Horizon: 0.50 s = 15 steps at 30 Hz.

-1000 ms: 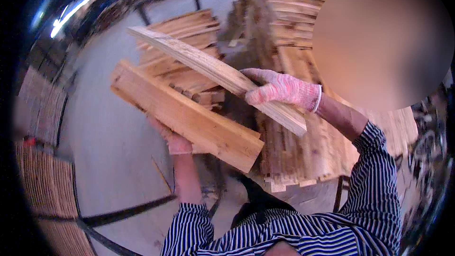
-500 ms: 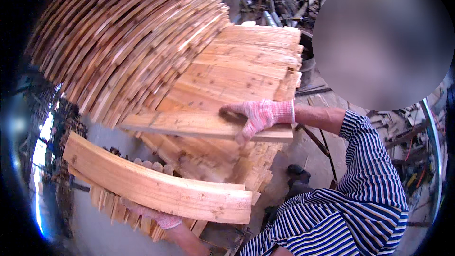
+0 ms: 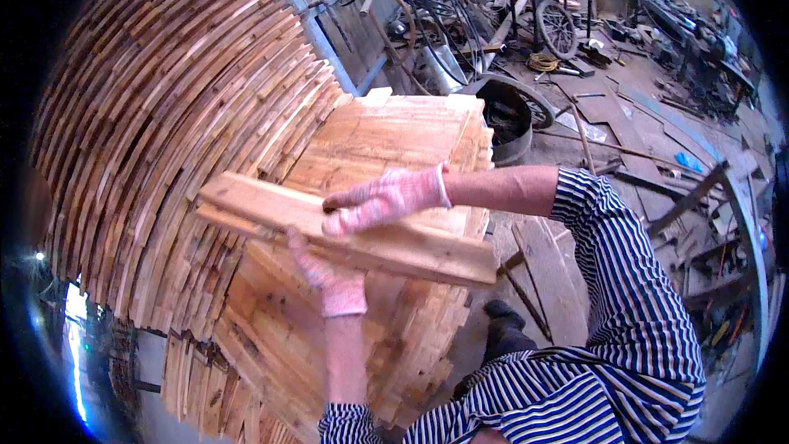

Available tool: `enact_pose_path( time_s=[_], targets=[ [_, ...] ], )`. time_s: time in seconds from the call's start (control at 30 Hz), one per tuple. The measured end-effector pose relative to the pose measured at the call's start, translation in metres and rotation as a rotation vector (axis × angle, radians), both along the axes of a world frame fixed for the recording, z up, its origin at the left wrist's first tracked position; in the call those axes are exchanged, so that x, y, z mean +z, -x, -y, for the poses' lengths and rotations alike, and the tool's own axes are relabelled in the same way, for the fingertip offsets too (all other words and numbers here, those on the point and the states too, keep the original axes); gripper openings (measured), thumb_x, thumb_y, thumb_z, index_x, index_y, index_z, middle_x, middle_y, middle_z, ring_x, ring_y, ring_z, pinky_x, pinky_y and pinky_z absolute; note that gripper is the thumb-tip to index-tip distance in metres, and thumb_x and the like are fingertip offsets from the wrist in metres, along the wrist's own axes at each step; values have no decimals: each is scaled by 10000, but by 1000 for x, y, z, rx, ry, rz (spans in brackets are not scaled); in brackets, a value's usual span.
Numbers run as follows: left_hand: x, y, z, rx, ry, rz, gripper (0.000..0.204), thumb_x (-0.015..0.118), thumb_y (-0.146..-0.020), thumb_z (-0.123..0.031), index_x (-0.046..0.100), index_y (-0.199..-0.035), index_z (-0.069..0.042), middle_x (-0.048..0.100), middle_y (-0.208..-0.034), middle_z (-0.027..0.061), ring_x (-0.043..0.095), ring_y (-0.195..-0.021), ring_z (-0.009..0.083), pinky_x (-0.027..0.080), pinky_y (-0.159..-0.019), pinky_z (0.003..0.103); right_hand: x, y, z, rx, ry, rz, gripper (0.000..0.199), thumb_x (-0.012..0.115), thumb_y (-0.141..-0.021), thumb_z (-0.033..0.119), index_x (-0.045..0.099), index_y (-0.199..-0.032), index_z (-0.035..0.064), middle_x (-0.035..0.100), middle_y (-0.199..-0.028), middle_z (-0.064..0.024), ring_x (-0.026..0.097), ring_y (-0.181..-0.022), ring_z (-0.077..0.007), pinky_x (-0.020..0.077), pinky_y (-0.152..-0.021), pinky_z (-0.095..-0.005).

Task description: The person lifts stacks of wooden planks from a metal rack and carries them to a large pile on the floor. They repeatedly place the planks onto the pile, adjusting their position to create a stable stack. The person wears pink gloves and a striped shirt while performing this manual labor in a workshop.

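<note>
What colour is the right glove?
The glove is mottled pink and white, shown in the head view.

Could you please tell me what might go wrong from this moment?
1. The boards could slip: the left hand is at their near edge and the right hand above them, but blur hides how firm the grip is.
2. Gloved fingers might get pinched if the boards drop onto the pile below.
3. A board falling past the pile's uneven edge might hit the foot beside it.
</note>
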State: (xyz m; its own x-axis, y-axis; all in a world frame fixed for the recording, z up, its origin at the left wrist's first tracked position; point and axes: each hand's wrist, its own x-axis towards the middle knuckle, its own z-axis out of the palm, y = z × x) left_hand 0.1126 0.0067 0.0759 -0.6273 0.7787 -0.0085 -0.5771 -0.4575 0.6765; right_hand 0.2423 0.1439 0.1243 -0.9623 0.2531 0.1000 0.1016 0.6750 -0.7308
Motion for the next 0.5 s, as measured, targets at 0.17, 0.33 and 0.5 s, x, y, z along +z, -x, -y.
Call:
enact_pose_path(
  time_s=[0.17, 0.33, 0.5],
  targets=[
    [-14, -32, -145, -167, 8, 183, 902, 559, -912, -714, 402, -1523, -69, 509, -1437, 179, 523, -1309, 345, 447, -1120, 535, 7, -29, -94, -216, -107, 35, 848, 653, -851, 650, 500, -1461, 82, 657, -1271, -250, 634, -1199, -417, 494, -1007, -494],
    [-26, -43, -210, -59, 14, 77, 823, 515, -944, -676, 433, -1499, -74, 541, -1419, 166, 544, -1279, 360, 467, -1085, 554, -26, -37, -278, -305, -311, -4, 786, 662, -841, 623, 568, -1450, 137, 666, -1248, -264, 638, -1204, -388, 497, -1026, -462],
    [-47, 8, -177, 89, 42, 164, 873, 553, -932, -691, 363, -1575, -131, 463, -1511, 127, 512, -1295, 322, 456, -1083, 535, -56, -6, -391, -567, -439, 283, 639, 595, -894, 636, 600, -1444, 311, 599, -1289, -240, 613, -1191, -423, 523, -968, -482]
  ],
)
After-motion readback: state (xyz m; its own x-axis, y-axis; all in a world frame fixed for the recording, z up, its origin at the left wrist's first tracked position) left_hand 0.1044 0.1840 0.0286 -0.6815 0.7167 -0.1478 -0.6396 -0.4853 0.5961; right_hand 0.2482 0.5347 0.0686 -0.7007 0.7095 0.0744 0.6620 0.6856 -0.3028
